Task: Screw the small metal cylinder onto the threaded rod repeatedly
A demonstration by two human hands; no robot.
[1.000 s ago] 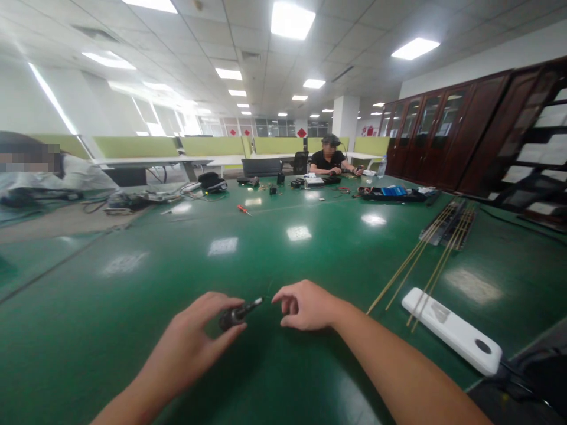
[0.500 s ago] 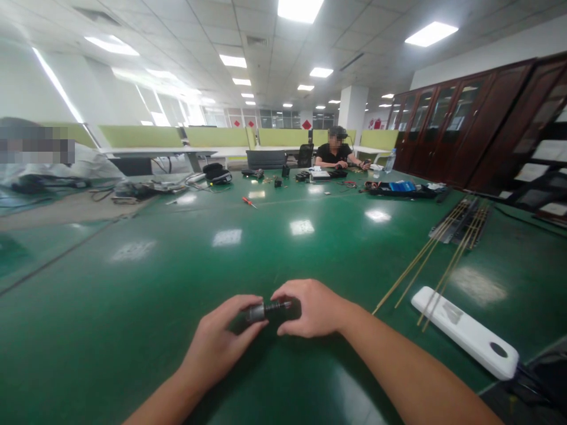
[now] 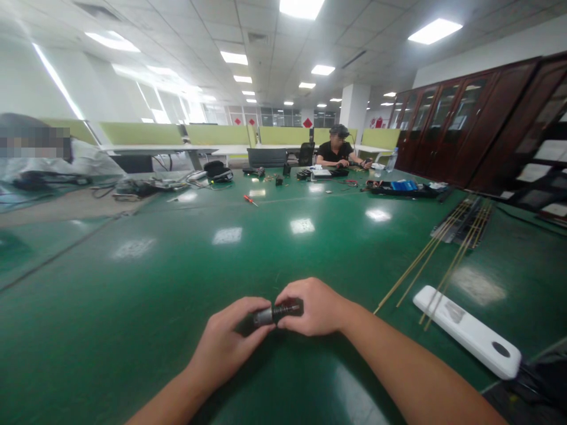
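A small dark cylindrical part [image 3: 264,317] is held level above the green table, in front of me. It has a smooth grey-black body on the left and a ribbed, spring-like or threaded end on the right. My left hand [image 3: 234,332] pinches the body between thumb and fingers. Around the ribbed end close the thumb and fingers of my right hand [image 3: 310,308]. Its far tip lies in the shade of my right palm, so I cannot make out its exact kind.
Right of my arm lies a white power strip [image 3: 467,333], with thin wooden sticks [image 3: 425,254] partly over it. A red screwdriver [image 3: 250,200] rests farther off on the green table [image 3: 186,254]. A co-worker [image 3: 339,150] sits across; another person [image 3: 84,159] is at far left.
My left hand has moved slightly right with the part. My right fingers, apart around the ribbed end before, have come together on it.
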